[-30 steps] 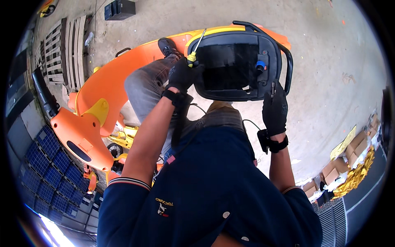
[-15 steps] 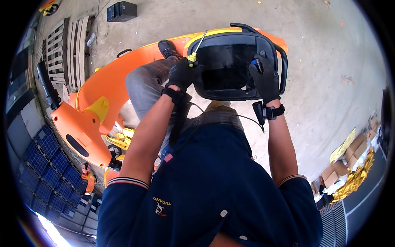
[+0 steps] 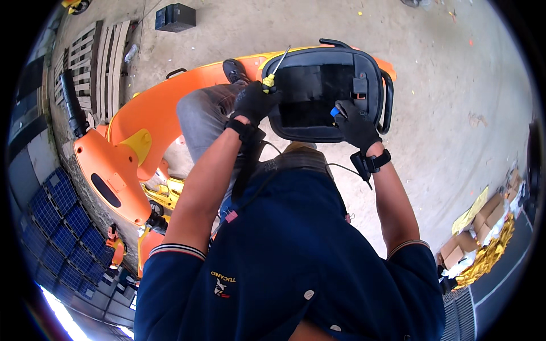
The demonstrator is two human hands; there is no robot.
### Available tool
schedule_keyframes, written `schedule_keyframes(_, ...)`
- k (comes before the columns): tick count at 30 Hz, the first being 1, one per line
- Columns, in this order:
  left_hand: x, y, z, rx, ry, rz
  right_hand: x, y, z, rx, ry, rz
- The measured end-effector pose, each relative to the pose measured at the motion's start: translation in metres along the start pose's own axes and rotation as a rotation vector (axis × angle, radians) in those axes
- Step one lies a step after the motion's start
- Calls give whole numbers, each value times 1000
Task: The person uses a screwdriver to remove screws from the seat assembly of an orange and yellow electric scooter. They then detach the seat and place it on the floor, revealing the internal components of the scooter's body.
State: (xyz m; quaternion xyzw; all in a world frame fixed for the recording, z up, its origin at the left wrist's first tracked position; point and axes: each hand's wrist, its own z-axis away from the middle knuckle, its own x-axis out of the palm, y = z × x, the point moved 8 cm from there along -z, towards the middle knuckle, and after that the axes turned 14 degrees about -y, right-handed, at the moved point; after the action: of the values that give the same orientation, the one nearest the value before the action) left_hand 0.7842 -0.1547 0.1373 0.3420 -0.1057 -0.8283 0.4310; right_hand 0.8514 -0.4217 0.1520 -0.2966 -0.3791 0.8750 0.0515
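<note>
My left hand (image 3: 256,102), in a black glove, is closed around the yellow handle of a screwdriver (image 3: 269,79) whose shaft points up and away. This hand rests by the left rim of a black open compartment (image 3: 315,133) on an orange scooter (image 3: 165,105). My right hand (image 3: 357,126), gloved too, is over the compartment's near right corner. Its fingers pinch a small blue piece (image 3: 334,112), mostly covered by the glove, so I cannot tell its kind. Inside the compartment's right wall, a dark fitting (image 3: 360,85) shows with an orange spot below it.
A black grab rail (image 3: 389,105) curves round the scooter's right end. The orange front body (image 3: 108,176) with a black handlebar grip stands at left. Beyond are wooden pallets (image 3: 111,65) and a black box (image 3: 175,17). Cardboard (image 3: 455,250) and yellow wrapping lie at lower right.
My right hand has moved left and nearer to me with the blue piece, away from the compartment's right wall, uncovering the fitting there. The left hand keeps the screwdriver almost still.
</note>
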Motion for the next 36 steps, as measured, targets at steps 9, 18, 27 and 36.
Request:
schedule_keyframes(9, -1, 0, 4, 4, 18, 27, 5, -18, 0, -5, -89, 318)
schedule_keyframes(18, 1, 2, 9, -4, -7, 66, 9, -22, -16, -52, -247, 468)
schedule_keyframes(27, -1, 2, 9, 46, 77, 15, 19, -16, -46, -3, -704, 650)
schedule_keyframes(36, 0, 1, 5, 71, 41, 38, 9, -28, -22, -141, -500, 635)
